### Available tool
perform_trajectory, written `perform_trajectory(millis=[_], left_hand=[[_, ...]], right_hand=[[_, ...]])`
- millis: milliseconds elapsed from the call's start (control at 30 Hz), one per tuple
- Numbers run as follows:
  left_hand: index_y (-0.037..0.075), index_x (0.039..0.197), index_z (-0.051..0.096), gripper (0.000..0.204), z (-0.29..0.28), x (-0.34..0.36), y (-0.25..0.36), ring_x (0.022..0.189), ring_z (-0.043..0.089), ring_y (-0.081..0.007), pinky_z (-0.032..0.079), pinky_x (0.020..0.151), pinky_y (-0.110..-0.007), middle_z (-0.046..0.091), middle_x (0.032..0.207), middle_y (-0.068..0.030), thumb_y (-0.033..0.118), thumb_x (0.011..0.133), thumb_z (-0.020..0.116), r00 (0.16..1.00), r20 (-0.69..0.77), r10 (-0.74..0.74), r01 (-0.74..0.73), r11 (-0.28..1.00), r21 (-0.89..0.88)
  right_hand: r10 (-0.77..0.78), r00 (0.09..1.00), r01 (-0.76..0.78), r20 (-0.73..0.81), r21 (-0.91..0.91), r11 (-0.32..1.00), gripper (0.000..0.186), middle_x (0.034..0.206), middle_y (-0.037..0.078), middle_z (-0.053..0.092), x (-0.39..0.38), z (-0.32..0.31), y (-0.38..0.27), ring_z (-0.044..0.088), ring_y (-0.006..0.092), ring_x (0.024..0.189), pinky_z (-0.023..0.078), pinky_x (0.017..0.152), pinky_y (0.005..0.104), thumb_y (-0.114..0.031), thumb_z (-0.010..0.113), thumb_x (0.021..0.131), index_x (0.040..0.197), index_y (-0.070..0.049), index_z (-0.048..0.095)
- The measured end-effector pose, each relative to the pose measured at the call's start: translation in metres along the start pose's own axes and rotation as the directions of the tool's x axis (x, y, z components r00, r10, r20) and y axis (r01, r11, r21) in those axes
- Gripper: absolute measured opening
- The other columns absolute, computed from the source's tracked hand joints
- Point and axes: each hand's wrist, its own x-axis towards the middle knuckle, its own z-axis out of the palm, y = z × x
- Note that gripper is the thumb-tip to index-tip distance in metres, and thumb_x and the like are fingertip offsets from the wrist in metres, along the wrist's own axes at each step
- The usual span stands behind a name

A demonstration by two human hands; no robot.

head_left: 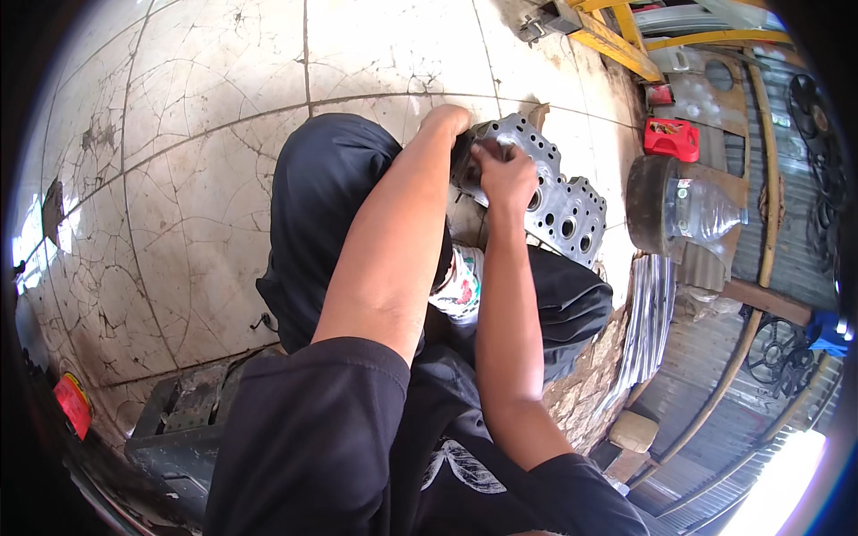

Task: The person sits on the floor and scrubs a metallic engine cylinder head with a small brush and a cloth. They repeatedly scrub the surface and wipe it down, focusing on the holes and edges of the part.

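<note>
Working over the left end of a grey, hole-studded metal engine part [581, 204], far and right of centre, the right hand [507, 177] curls its fingers, grip unclear. The left hand [447, 118] hides its fingers. Work seems under way; what remains cannot be told.

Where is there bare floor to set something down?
The largest bare patch is cracked tile floor left of the left knee, above the black box. More lies beyond the left hand, toward the yellow frame. Crowded: around the holed metal part under the right hand, and rightward by the clear bottle and red container.
</note>
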Motion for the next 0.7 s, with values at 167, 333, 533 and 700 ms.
perform_trajectory(millis=[167, 333, 533, 700], left_hand=[[-0.006, 0.124, 0.071, 0.04, -0.021, -0.043, 0.038, 0.117, 0.072, -0.0317, 0.057, 0.092, -0.044, 0.071, 0.127, -0.0258, 0.016, 0.096, 0.053, 0.996, -0.085, 0.036, -0.05, 0.984, -0.17], [-0.009, 0.124, 0.067, 0.039, -0.037, -0.042, 0.029, 0.111, 0.07, -0.0337, 0.054, 0.091, -0.045, 0.069, 0.128, -0.0236, 0.016, 0.099, 0.049, 0.981, -0.191, 0.041, -0.094, 0.956, -0.277], [-0.01, 0.125, 0.065, 0.04, -0.032, -0.061, 0.032, 0.112, 0.068, -0.0351, 0.051, 0.092, -0.045, 0.067, 0.13, -0.0258, 0.015, 0.098, 0.049, 0.97, -0.233, -0.063, -0.056, 0.88, -0.472], [-0.011, 0.122, 0.066, 0.038, -0.035, -0.057, 0.036, 0.109, 0.07, -0.0354, 0.053, 0.091, -0.043, 0.07, 0.125, -0.0255, 0.015, 0.099, 0.052, 0.972, -0.229, -0.052, -0.063, 0.88, -0.47]], right_hand=[[-0.012, 0.99, 0.044, -0.137, 0.229, 0.972, 0.041, 0.092, 0.013, 0.08, 0.033, 0.016, 0.008, 0.077, 0.0241, 0.088, 0.058, 0.085, 0.0382, -0.03, 0.094, 0.074, 0.101, -0.002, 0.08], [-0.014, 0.999, 0.021, -0.034, 0.224, 0.974, 0.029, 0.088, 0.012, 0.08, -0.014, 0.005, -0.005, 0.077, 0.0195, 0.077, 0.058, 0.075, 0.0336, -0.022, 0.089, 0.081, 0.099, 0.0, 0.08], [0.063, 0.998, -0.059, -0.008, 0.279, 0.958, 0.024, 0.083, 0.012, 0.08, -0.008, -0.004, -0.011, 0.076, 0.0171, 0.071, 0.058, 0.071, 0.0327, -0.017, 0.087, 0.082, 0.096, 0.002, 0.078], [-0.003, 1.0, 0.012, -0.03, 0.284, 0.959, 0.02, 0.08, 0.012, 0.079, -0.029, 0.006, 0.004, 0.077, 0.0187, 0.071, 0.059, 0.069, 0.0341, -0.014, 0.087, 0.082, 0.093, 0.001, 0.078]])
